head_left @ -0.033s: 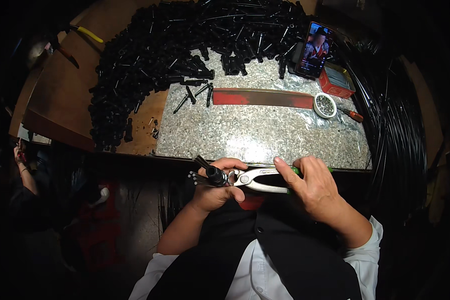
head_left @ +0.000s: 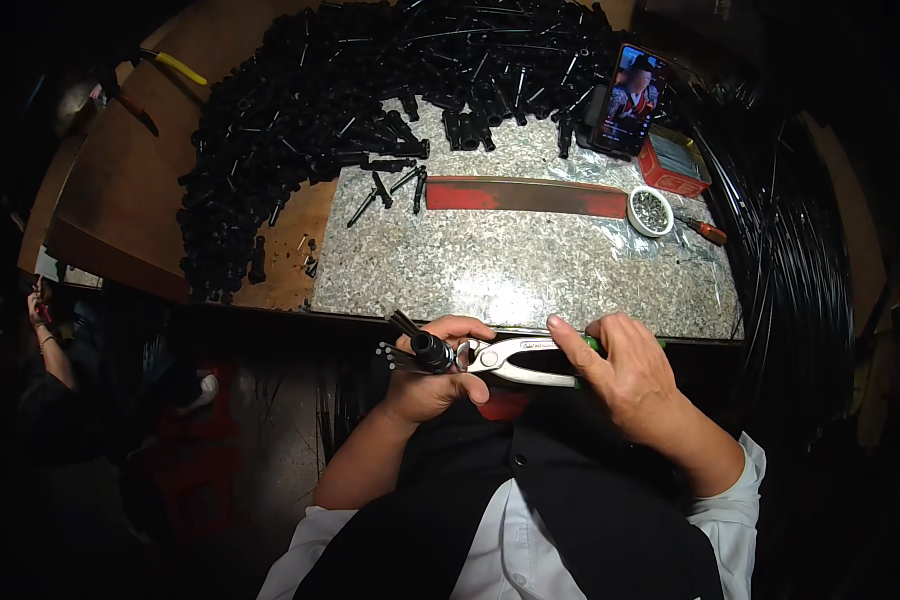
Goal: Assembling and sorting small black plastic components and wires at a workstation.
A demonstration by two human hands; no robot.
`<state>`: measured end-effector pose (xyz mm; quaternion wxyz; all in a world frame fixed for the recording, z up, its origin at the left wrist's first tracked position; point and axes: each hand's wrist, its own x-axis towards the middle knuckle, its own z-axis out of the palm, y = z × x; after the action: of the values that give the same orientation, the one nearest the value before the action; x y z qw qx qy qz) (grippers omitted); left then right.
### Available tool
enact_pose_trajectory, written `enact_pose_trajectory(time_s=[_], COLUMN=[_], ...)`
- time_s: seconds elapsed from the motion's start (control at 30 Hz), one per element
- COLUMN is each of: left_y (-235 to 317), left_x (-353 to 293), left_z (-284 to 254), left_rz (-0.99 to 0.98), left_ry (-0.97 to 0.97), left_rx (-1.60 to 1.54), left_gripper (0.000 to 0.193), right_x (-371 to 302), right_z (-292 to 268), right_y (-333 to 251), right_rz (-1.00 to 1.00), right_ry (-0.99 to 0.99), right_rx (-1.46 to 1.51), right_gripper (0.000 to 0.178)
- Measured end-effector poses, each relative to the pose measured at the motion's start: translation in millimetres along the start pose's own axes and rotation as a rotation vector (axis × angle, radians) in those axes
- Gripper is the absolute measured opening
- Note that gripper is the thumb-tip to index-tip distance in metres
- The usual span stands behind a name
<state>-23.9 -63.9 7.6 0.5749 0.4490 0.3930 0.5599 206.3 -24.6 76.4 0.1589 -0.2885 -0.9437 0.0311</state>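
My left hand point(head_left: 425, 390) is closed around a bundle of black rods with a black tubular end point(head_left: 432, 352), which looks like part of an umbrella frame. Several grey rod tips point(head_left: 390, 355) stick out beside the tube on the left. My right hand point(head_left: 625, 375) grips silver pliers point(head_left: 520, 358) with green handles, its thumb stretched along the upper handle. The pliers' jaws meet the bundle right beside the tube, between my left thumb and fingers. What exactly the jaws pinch is too small to tell. Both hands are just before the near edge of the table.
A grey speckled slab point(head_left: 400, 270) covers the table's middle. Black tubular parts lie in a large heap point(head_left: 300, 110). A red strip point(head_left: 520, 197), a white cup of small metal pieces point(head_left: 651, 212), a screwdriver point(head_left: 710, 232), a red box point(head_left: 675, 170) and a propped phone point(head_left: 630, 100) lie beyond.
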Motion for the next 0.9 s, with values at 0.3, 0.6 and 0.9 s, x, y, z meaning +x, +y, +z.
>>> enact_pose_trajectory(time_s=[0.3,0.6,0.9], left_y=[-4,-1,7], left_x=[-6,-6,-2], left_z=[-4,-6,-17], left_rz=[0.122,0.168,0.301], left_ry=[0.1,0.107,-0.073], left_rx=[0.071,0.122,0.272], left_gripper=[0.084,0.081,0.079], right_x=[-6,-2,-2], right_z=[33,40,4], right_y=[-7,-5,3], right_rz=[0.044,0.008,0.033], right_ry=[0.111,0.153,-0.196], right_rx=[0.234,0.208,0.504], right_gripper=[0.075,0.076,0.08])
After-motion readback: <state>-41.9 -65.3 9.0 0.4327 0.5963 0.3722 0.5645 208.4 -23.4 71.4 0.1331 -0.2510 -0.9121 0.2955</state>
